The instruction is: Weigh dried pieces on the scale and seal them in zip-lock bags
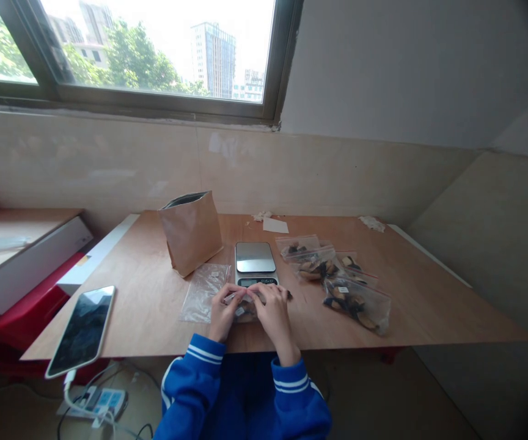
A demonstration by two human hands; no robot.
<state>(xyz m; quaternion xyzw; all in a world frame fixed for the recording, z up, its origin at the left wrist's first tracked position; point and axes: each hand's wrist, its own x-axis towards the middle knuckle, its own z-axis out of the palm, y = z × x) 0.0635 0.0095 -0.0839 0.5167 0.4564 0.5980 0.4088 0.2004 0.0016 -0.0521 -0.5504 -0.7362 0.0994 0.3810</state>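
Observation:
My left hand (224, 310) and my right hand (269, 305) meet at the table's front edge, thumbs and fingertips pinched on the top of a clear zip bag (244, 313). Brownish pieces and a small white label show through the bag, though my fingers hide much of it. Just behind my hands stands a kitchen scale (255, 258) with a bare metal plate and a dark display. Left of my left hand lies a flat clear plastic bag (203, 294). Something small and dark sits beside my right hand, too small to name.
A brown paper pouch (193, 235) stands open at the back left. Several filled zip bags (358, 304) lie on the right. A phone (83, 330) with a charging cable rests at the left edge. White paper (275, 225) lies near the wall.

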